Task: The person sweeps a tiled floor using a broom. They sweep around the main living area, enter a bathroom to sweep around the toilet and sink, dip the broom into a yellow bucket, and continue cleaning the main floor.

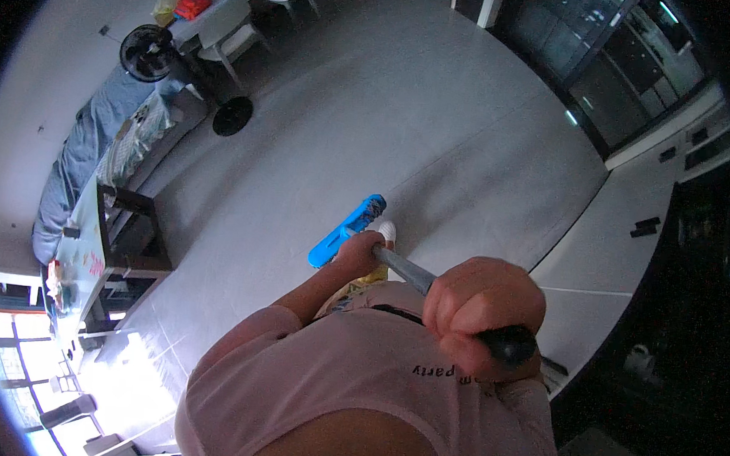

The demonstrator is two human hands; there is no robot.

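Note:
A flat mop with a blue plastic head (346,231) rests on the grey floor, and a mottled fringe shows along the head's edge. Its grey pole (405,269) runs up towards me. Around the lower visible part of the pole, my left hand (360,254) is closed, hiding the joint near the head. My right hand (485,305) grips the upper end, where a rounded black cap (507,346) pokes out of the fist. A white shoe (388,231) is partly visible beside the mop head, beyond my left hand.
A black pedestal fan (146,53) on a round base (233,116) stands left, near a white chair (229,35) and a covered sofa (88,133). Closer is a glass-topped table (85,247). Right are pale cabinets (612,235); dark-framed glass doors (596,67) stand at upper right.

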